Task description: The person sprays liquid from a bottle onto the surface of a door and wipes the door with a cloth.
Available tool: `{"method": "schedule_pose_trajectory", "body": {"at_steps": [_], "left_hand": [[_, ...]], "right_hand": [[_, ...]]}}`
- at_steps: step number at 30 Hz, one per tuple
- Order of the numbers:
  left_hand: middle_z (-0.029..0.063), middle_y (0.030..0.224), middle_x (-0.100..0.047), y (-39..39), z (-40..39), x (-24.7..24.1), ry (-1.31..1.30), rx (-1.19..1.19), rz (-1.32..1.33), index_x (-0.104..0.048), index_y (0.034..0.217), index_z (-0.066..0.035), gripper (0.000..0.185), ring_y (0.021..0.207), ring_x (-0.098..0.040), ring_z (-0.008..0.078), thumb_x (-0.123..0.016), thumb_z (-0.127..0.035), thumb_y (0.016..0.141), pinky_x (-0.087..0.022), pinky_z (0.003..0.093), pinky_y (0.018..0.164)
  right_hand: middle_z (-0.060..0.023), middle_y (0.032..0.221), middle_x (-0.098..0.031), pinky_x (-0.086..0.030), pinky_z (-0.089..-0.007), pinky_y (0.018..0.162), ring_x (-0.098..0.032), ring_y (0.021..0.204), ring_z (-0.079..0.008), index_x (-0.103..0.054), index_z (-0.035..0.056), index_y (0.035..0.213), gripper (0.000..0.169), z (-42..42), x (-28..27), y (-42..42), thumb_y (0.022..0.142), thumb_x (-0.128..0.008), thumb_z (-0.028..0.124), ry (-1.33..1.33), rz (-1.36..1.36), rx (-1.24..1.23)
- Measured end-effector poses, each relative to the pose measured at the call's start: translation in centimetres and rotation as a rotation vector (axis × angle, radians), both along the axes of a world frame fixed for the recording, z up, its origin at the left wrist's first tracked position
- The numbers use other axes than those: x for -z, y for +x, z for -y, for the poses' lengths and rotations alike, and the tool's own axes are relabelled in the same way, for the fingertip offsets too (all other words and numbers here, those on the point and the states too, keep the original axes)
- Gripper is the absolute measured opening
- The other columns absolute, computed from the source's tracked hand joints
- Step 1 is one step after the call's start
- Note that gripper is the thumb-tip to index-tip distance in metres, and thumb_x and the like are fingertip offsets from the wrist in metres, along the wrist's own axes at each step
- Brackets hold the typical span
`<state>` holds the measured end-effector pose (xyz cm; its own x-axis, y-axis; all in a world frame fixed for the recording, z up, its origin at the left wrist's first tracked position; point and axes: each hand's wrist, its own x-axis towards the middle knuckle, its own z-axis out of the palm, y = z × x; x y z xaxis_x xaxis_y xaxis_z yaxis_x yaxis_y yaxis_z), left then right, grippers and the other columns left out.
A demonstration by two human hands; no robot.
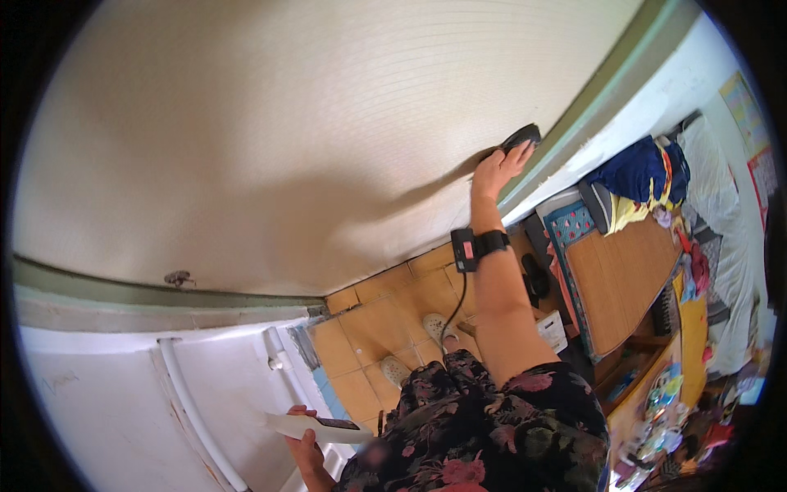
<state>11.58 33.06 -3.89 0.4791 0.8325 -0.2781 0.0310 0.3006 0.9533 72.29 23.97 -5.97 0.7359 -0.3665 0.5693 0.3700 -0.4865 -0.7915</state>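
Note:
My right hand (497, 175) reaches up and forward to a broad cream panel (276, 154), which looks like a door. Its fingers hold a dark, rounded pad-like object (521, 136) against the panel, close to the green frame (590, 104). Whether that object is a brush, a pad or a fixed handle cannot be told. Low on the left, my left hand (307, 446) grips a white, elongated container (320, 428) with a dark patch on its side, thumb and fingers around it. Its left end is blurred.
A black box (465, 249) is strapped to my right forearm, with a cable hanging down. White pipes (190, 400) run along the left wall. Orange tiles (375, 326) lie underfoot. To the right stand a wooden board (621, 270), piled clothes (639, 172) and dark shoes (535, 277).

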Motion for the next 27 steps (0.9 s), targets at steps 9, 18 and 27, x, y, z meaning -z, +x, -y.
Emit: {"method": "schedule_pose_trajectory", "body": {"at_steps": [9, 18, 27], "left_hand": [[0.0122, 0.118, -0.049, 3.1, 0.3, -3.9, 0.081, 0.083, -0.030, -0.052, 0.110, -0.002, 0.050, 0.100, -0.057, 0.0231, -0.073, -0.027, 0.071, -0.046, 0.0385, 0.092], [0.0128, 0.117, -0.049, 8.5, -0.9, -6.2, 0.151, 0.195, 0.005, -0.051, 0.110, -0.002, 0.056, 0.100, -0.057, 0.0231, -0.076, -0.033, 0.071, -0.046, 0.0385, 0.092], [0.0134, 0.119, -0.049, 7.8, -0.9, -5.6, 0.137, 0.195, -0.032, -0.051, 0.113, -0.002, 0.057, 0.099, -0.057, 0.0234, -0.075, -0.033, 0.072, -0.046, 0.0375, 0.091]], "right_hand": [[-0.0088, 0.134, -0.047, -0.031, -0.0473, 0.095, -0.036, 0.115, -0.0293, -0.056, 0.0115, 0.123, 0.037, -14.7, -1.3, -17.5, 0.086, -0.057, 0.012, -0.027, 0.251, -0.447], [-0.0060, 0.134, -0.051, -0.033, -0.0452, 0.084, -0.045, 0.104, -0.0279, -0.065, 0.0237, 0.112, 0.043, -6.0, -19.0, -6.7, 0.073, -0.058, 0.008, -0.150, 0.653, -0.297], [-0.0227, 0.150, -0.031, -0.017, -0.0498, 0.112, -0.029, 0.135, -0.0413, -0.040, -0.0005, 0.140, 0.055, 3.3, 0.5, 5.2, 0.086, -0.040, 0.005, 0.343, -0.021, 0.129]]}}
